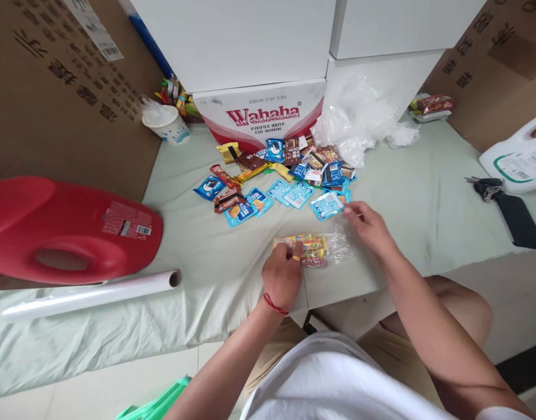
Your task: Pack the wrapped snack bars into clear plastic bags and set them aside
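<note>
My left hand [284,271] is closed on the near left end of a clear plastic bag [314,251] holding yellow and red wrapped snacks. The bag lies flat on the cloth, its loose, crinkled end pointing right. My right hand [369,226] is pinched at the right corner of a light blue snack packet [327,205]; thumb and finger meet at its edge. Beside that packet are two more light blue packets [298,195]. Farther left lie blue packets with a cracker picture [242,213]. Behind them is a heap of mixed wrapped snacks [312,160].
A Wahaha carton [263,114] stands behind the heap, with crumpled clear plastic bags [359,119] to its right. At left are a paper cup [171,125], a red jug [75,227] and a white roll [93,294]. Keys [487,188] and a white jug [519,154] are at right.
</note>
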Motion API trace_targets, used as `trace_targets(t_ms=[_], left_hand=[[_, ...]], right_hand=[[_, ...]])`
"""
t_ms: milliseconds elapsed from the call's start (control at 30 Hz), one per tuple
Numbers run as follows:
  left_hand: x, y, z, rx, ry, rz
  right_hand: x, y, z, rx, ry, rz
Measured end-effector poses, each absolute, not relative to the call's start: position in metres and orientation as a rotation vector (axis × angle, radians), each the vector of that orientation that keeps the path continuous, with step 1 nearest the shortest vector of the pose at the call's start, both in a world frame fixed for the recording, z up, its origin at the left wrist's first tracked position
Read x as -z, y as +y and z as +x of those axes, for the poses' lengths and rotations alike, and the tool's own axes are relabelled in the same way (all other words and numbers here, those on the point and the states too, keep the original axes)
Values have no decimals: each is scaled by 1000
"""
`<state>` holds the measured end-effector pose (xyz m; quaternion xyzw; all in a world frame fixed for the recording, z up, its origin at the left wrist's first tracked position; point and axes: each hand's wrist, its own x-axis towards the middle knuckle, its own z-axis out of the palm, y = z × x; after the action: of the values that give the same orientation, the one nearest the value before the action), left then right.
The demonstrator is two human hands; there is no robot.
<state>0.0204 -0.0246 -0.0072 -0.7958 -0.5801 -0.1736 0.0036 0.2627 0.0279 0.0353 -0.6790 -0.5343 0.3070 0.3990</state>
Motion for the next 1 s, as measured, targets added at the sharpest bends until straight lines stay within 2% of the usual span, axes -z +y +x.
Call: trace_targets(t_ms=[167, 267, 367, 500, 567, 700, 800, 1000], left_hand=[[8, -24, 23, 684, -1709, -2479], [9, -24, 23, 722, -1682, -2463], [10, -26, 22, 776, -1660, -2485], [7, -33, 24, 808, -1640, -2515], [5, -37, 27, 800, -1646, -2484], [12, -38, 30, 850, -1613, -2511], [25, -34, 30, 971, -1573, -2641], [44, -32, 29, 1180, -1608, -2722]], right_hand=[[-43, 7, 272, -1202, -2058, -1303], [-50, -19, 306, -1357, -2217, -1323], [-52, -31, 335, -1337, -1973, -1646], [-45, -19, 316, -812, -1694, -2035], [-39, -11, 291, -753, -1761, -2132], [-28, -13, 259, -747, -1929, -2097], [-23, -22, 257, -751, -1807, -1947], [-21, -34, 249, -1194, -1265, -1808]])
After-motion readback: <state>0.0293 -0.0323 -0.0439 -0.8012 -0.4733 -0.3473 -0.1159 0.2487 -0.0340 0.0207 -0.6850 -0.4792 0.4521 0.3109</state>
